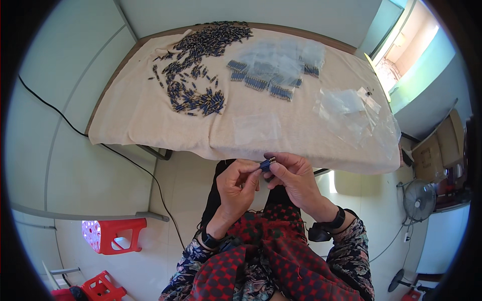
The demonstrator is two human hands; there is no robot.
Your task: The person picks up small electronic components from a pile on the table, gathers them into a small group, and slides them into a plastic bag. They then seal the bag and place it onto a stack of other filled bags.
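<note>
From the left hand (235,188) and the right hand (297,181) at the centre of the frame, a way over the pale cloth (298,128) is left open between the flat clear bag (256,129) near the centre and the loose clear bags (346,113) at centre right, until it is blocked by the filled packets (256,83) at upper centre. Broad room is also offered by the cloth at centre left, but the upper left is obstructed by the heap of small dark pieces (211,41) and the lower cluster (207,103).
</note>
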